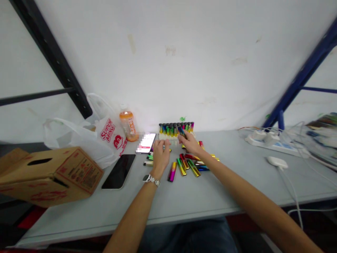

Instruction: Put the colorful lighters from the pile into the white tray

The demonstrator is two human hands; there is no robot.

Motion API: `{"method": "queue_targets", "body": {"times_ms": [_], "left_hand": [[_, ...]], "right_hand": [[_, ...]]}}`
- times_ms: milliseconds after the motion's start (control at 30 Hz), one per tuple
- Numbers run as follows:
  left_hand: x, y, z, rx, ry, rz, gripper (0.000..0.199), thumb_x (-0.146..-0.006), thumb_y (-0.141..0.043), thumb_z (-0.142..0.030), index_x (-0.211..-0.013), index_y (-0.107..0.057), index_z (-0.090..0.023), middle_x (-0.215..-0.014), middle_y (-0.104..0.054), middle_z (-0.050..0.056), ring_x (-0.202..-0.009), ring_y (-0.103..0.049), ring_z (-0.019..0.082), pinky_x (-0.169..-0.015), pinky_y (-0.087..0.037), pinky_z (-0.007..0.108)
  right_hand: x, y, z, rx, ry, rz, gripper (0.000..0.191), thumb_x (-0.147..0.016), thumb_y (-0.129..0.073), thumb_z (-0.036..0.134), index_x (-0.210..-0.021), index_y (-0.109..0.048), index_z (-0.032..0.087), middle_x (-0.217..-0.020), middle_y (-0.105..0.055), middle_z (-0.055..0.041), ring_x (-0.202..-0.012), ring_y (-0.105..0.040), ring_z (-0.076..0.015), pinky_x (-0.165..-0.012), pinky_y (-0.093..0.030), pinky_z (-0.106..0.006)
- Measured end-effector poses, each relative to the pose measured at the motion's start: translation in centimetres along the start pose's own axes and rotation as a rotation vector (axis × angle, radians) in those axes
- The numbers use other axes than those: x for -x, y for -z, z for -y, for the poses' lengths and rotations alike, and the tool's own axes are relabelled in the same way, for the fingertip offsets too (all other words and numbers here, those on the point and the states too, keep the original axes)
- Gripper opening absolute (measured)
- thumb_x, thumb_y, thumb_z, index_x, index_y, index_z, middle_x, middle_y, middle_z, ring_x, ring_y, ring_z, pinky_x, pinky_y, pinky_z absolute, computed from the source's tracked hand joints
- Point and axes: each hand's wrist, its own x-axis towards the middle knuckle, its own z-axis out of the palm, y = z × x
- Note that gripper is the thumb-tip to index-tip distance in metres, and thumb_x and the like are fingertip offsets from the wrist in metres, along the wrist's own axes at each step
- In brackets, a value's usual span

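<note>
My right hand (190,142) is closed on a dark blue lighter (181,130), held tilted at the front of a pale holder (164,136). Several upright lighters (171,129) with black tops and shiny two-tone bodies stand in rows in that holder. Left of it, my left hand (161,153) hovers low with bent fingers, thumb and fingertips apart, and nothing visible between them. Beside and partly beneath this hand lie a few lighters (149,163). More loose lighters (181,167) in red, green, gold and purple are scattered below my right hand, some hidden by the wrist.
Left stand a cardboard box (79,172), a white plastic bag (98,140) and an orange drink bottle (128,123). A dark phone (119,172) and a lit phone (146,142) lie flat. To the right are a power strip (279,146), a white charger (277,162) and loose cables.
</note>
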Motion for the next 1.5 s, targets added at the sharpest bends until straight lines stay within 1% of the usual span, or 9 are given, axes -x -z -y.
{"method": "queue_targets", "body": {"times_ms": [133,233,433,567,700,833,1000,1167,1500], "left_hand": [[0.2,-0.3,-0.1,0.018,-0.032,0.034,0.041,-0.099,-0.036,-0.040,-0.078,-0.066,-0.021,-0.085,-0.059,0.007,-0.096,-0.057,0.025,-0.097,-0.042,0.043],[0.3,-0.5,-0.2,0.021,-0.046,0.051,0.042,-0.099,-0.035,-0.042,-0.079,-0.065,-0.021,-0.086,-0.059,0.007,-0.096,-0.057,0.024,-0.095,-0.043,0.041],[0.3,-0.4,-0.7,0.011,-0.071,0.072,0.042,-0.099,-0.036,-0.042,-0.078,-0.065,-0.020,-0.085,-0.059,0.006,-0.094,-0.057,0.023,-0.090,-0.045,0.038],[0.4,-0.5,-0.8,0.011,-0.083,0.106,0.041,-0.100,-0.036,-0.040,-0.080,-0.065,-0.019,-0.088,-0.057,0.006,-0.093,-0.055,0.022,-0.089,-0.043,0.037],[0.5,-0.8,-0.9,0.029,-0.100,0.134,0.039,-0.100,-0.037,-0.039,-0.080,-0.064,-0.019,-0.088,-0.057,0.006,-0.092,-0.055,0.021,-0.088,-0.043,0.036],[0.6,-1.0,-0.8,0.036,-0.120,0.167,0.039,-0.100,-0.038,-0.038,-0.078,-0.064,-0.020,-0.086,-0.057,0.005,-0.092,-0.054,0.021,-0.087,-0.043,0.037],[0.8,-1.1,-0.8,0.034,-0.131,0.183,0.037,-0.099,-0.039,-0.038,-0.078,-0.064,-0.020,-0.086,-0.056,0.005,-0.092,-0.054,0.021,-0.085,-0.044,0.036],[0.8,-1.1,-1.0,0.024,-0.143,0.189,0.038,-0.099,-0.039,-0.036,-0.076,-0.064,-0.020,-0.085,-0.056,0.005,-0.091,-0.054,0.021,-0.087,-0.043,0.037],[0.8,-1.0,-0.9,0.042,-0.134,0.200,0.037,-0.099,-0.039,-0.038,-0.078,-0.064,-0.020,-0.088,-0.057,0.005,-0.093,-0.054,0.021,-0.089,-0.043,0.038]], "right_hand": [[1.9,-0.3,0.9,-0.600,-0.307,-0.052,0.034,-0.081,-0.054,0.056,-0.087,-0.050,0.023,-0.058,-0.040,0.0086,-0.043,-0.032,-0.0084,-0.041,-0.020,-0.021],[3.0,-0.4,1.4,-0.790,-0.352,-0.011,0.036,-0.080,-0.055,0.059,-0.092,-0.046,0.025,-0.055,-0.032,0.0117,-0.039,-0.022,-0.0066,-0.037,-0.011,-0.019],[4.4,-0.5,1.6,-0.769,-0.241,-0.076,0.044,-0.078,-0.059,0.065,-0.087,-0.043,0.026,-0.058,-0.041,0.0109,-0.037,-0.025,-0.0049,-0.036,-0.015,-0.018],[4.2,-0.5,1.4,-0.869,-0.331,-0.077,0.048,-0.078,-0.056,0.069,-0.085,-0.052,0.022,-0.050,-0.037,0.0107,-0.036,-0.021,-0.0046,-0.036,-0.013,-0.019],[4.0,-0.5,1.1,-0.953,-0.437,-0.051,0.055,-0.080,-0.048,0.071,-0.061,-0.047,0.020,-0.041,-0.023,0.0108,-0.035,-0.015,-0.0044,-0.036,-0.010,-0.020],[4.1,-0.6,1.1,-0.926,-0.498,-0.104,0.054,-0.082,-0.047,0.064,-0.052,-0.038,0.021,-0.039,-0.021,0.0100,-0.033,-0.015,-0.0043,-0.036,-0.009,-0.021],[3.9,-0.7,1.4,-0.844,-0.523,-0.209,0.043,-0.086,-0.040,0.050,-0.053,-0.039,0.021,-0.040,-0.028,0.0074,-0.032,-0.021,-0.0061,-0.034,-0.012,-0.021],[3.9,-0.8,1.5,-0.812,-0.498,-0.226,0.037,-0.085,-0.040,0.044,-0.056,-0.040,0.021,-0.040,-0.031,0.0070,-0.032,-0.023,-0.0064,-0.034,-0.014,-0.020],[4.5,-0.3,1.5,-1.073,-0.517,-0.038,0.060,-0.079,-0.040,0.078,-0.058,-0.041,0.021,-0.042,-0.023,0.0094,-0.036,-0.014,-0.0053,-0.036,-0.009,-0.020]]}}
